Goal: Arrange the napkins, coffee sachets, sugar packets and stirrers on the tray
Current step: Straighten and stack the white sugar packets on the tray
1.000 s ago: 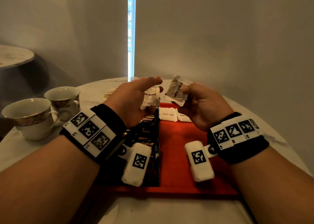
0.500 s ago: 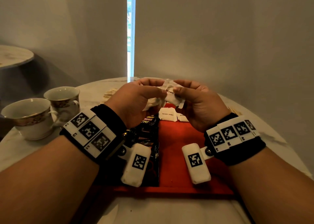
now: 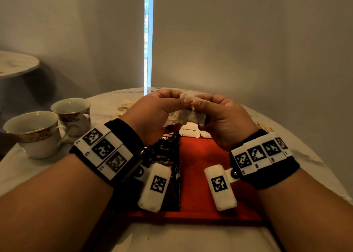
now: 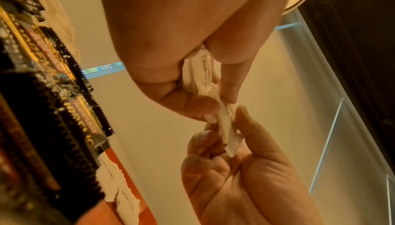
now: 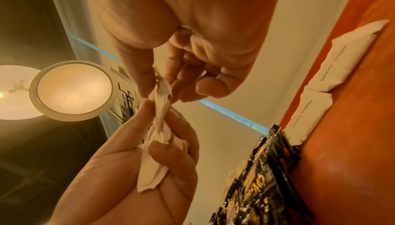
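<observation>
**Sugar packets held between both hands above the red tray**

Nearest, a row of glossy black coffee sachets (image 3: 168, 156) with serrated edges is laid along the left part of the flat red tray (image 3: 200, 175), their long axes running away from the person. Beyond them, two white paper brown-sugar packets (image 3: 190, 132) are lain side by side at the tray's far end, flat and pillow-shaped. Above these, a small bunch of crumpled white sugar packets (image 3: 188, 112) is pinched between the left hand (image 3: 152, 114) and the right hand (image 3: 223, 122); thumbs and forefingers are closed on it from either side. Which way it points cannot be told. Left of the tray, two gold-rimmed porcelain cups (image 3: 36, 133) are set on the pale marble table (image 3: 305, 165).
</observation>
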Tool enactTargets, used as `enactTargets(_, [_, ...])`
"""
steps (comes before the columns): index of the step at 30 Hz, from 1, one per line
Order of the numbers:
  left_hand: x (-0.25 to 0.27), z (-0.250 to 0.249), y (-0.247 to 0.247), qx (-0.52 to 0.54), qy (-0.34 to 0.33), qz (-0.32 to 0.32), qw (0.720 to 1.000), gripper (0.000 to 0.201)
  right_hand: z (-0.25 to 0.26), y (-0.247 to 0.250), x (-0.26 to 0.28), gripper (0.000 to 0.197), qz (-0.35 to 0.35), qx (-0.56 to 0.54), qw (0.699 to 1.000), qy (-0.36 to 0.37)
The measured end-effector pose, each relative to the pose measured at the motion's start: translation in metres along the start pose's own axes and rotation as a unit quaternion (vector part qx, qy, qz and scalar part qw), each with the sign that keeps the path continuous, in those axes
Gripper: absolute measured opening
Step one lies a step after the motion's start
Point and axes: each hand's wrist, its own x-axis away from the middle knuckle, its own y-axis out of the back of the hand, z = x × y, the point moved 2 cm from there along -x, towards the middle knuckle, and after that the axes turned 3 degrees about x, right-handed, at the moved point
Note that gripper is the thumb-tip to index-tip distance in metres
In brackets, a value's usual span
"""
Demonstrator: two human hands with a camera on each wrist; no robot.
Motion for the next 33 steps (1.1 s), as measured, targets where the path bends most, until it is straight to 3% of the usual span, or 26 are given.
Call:
enactTargets(10, [0.003,-0.004,-0.002,0.030,-0.005,-0.017,0.999,0.004,0.000,0.002,-0.001,0.031,-0.020,0.031,0.999,0.000])
enactTargets(17, [0.000,-0.004,0.000,0.058,-0.021,-0.044,0.997,0.010,0.002,0.009,-0.003,0.063,-0.044,0.018,0.999,-0.001])
enactTargets(24, [-0.003,-0.002,0.002,0.080,-0.020,-0.054,0.995,0.011,0.002,0.008,-0.003,0.062,-0.048,-0.001,0.999,-0.014])
enactTargets(29, [-0.002,-0.003,0.001,0.102,-0.028,-0.068,0.992,0.013,0.001,0.007,-0.001,0.045,0.003,0.021,0.999,-0.025])
enactTargets(33, [0.001,-0.005,-0.002,0.117,-0.027,-0.060,0.991,0.010,-0.003,0.008,-0.004,0.032,-0.002,0.038,0.999,-0.024])
